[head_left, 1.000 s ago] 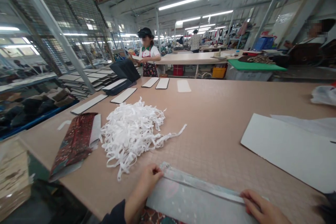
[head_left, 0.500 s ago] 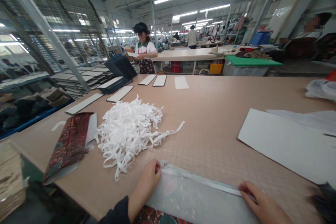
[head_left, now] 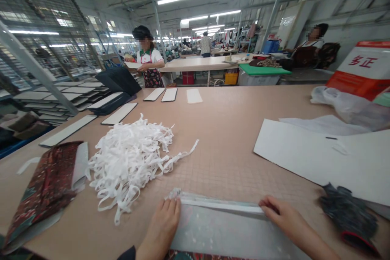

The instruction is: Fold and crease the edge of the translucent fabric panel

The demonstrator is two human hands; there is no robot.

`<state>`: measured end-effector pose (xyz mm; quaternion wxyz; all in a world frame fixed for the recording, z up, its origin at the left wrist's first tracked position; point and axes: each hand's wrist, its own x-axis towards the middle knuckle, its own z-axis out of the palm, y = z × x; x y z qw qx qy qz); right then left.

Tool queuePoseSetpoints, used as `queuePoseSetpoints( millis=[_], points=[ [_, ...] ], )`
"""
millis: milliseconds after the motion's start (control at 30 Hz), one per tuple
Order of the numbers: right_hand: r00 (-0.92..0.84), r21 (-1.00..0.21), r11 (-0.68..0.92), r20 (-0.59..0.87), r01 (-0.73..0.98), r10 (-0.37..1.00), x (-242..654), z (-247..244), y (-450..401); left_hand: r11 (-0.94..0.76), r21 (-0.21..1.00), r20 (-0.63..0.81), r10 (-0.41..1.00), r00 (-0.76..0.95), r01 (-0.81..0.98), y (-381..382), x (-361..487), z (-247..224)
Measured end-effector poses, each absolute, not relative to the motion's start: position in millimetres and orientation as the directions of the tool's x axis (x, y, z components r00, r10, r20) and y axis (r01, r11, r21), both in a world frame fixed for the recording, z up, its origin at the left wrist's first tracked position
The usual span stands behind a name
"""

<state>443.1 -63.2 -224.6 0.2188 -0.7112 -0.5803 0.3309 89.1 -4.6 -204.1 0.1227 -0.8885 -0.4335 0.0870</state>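
In front of me lies a fabric piece (head_left: 225,231), its pale grey backing up and a dark red printed face showing along the near edge. A narrow white strip (head_left: 219,204) runs along its far edge. My left hand (head_left: 163,221) has its fingers closed over the left end of that edge, where the fabric bunches. At the right end, my right hand (head_left: 278,213) pinches the edge and the strip between thumb and fingers. Beyond my left hand is a tangled heap of white bands (head_left: 131,158), one tail stretching right.
Folded red-patterned fabric (head_left: 45,187) lies left. White panels (head_left: 120,113) line the far-left edge. At right are a large white board (head_left: 317,150), a dark glove (head_left: 347,211) and a plastic bag (head_left: 344,105). A co-worker (head_left: 148,59) stands across the table.
My view has turned to the right, bringing the dark glove and a red-and-white box into fuller view. My left fingers have shifted from a side pinch to lying over the fabric's corner.
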Motion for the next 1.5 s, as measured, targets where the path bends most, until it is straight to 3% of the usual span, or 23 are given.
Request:
queuePoseSetpoints(
  millis=[467,633,833,900,1167,1500],
  points=[
    [0.232,-0.573,-0.294,-0.18,0.765,0.956,430.1,-228.4,-60.9,-0.675,-0.454,-0.218,0.717,0.663,0.581,-4.1,115.5,-196.5],
    [0.238,-0.539,-0.296,-0.177,0.788,0.955,425.2,-219.2,-61.0,-0.694,-0.359,-0.281,0.718,0.637,0.624,1.0,136.5,-181.7],
    [0.249,-0.476,-0.277,-0.122,0.835,0.961,418.4,-214.2,-61.9,-0.824,-0.077,-0.19,0.565,0.803,0.562,-6.9,207.0,-187.2],
    [0.262,-0.454,-0.279,-0.102,0.846,0.96,421.4,-213.9,-63.4,-0.849,-0.032,-0.152,0.526,0.837,0.527,-12.8,223.9,-198.7],
    [0.375,-0.618,-0.361,-0.114,0.698,0.92,464.5,-221.0,-72.0,-0.836,-0.165,-0.032,0.535,0.844,0.523,-16.0,226.3,-242.5],
    [0.428,-0.573,-0.376,-0.049,0.728,0.902,465.0,-232.4,-68.7,-0.827,-0.229,0.04,0.519,0.854,0.514,-12.7,226.6,-258.4]
  ],
)
